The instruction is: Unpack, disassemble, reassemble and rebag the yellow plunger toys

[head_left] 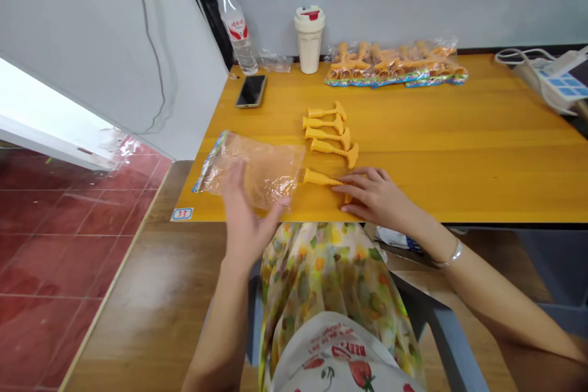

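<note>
My left hand (247, 220), blurred by motion, is over the near part of a clear plastic bag (271, 165) with a colourful header strip. Its thumb and fingers are spread apart, with nothing seen between them. My right hand (374, 196) has its fingers over the T-shaped handle of a yellow plastic piece (319, 178) lying near the table's front edge. The hand partly hides that handle. Just beyond it, several similar yellow T-handled pieces (327, 134) lie in a column, their handles towards the right.
Along the back of the wooden table (459, 153) lie several filled bags (395, 67) of yellow pieces. A white cup (309, 43), a water bottle (237, 30) and a phone (251, 91) are at the back left. A power strip (558, 82) with cables sits at the right.
</note>
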Demonstrator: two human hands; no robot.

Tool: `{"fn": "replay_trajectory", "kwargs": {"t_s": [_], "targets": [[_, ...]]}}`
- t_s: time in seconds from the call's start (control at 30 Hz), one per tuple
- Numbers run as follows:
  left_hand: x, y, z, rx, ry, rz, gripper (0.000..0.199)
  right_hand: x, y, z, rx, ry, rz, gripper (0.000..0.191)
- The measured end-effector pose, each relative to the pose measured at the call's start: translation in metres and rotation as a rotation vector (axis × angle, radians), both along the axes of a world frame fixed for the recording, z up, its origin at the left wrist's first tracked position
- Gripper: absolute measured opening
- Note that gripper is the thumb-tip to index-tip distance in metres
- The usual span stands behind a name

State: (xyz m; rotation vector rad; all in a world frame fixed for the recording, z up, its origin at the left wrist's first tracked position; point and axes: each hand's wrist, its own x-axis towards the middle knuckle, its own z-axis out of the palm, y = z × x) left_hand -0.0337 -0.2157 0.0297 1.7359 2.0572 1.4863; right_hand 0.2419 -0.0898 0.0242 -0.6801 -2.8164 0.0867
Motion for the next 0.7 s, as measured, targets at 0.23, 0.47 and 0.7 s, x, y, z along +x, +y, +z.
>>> {"fn": "replay_trajectory", "kwargs": {"t_s": [0.23,0.47,0.7], "targets": [[0.021,0.033,-0.039,-0.274,0.193,-0.055,0.069,0.014,-0.008,0.004,-0.133,0.056,0.008,0.02],[0.017,0.035,-0.04,-0.29,0.027,-0.053,0.05,0.013,-0.019,-0.002,-0.323,0.251,0.06,0.016],[0.03,0.023,-0.004,-0.348,-0.006,-0.148,0.056,0.001,-0.026,0.006,-0.422,0.359,0.098,0.016]]}}
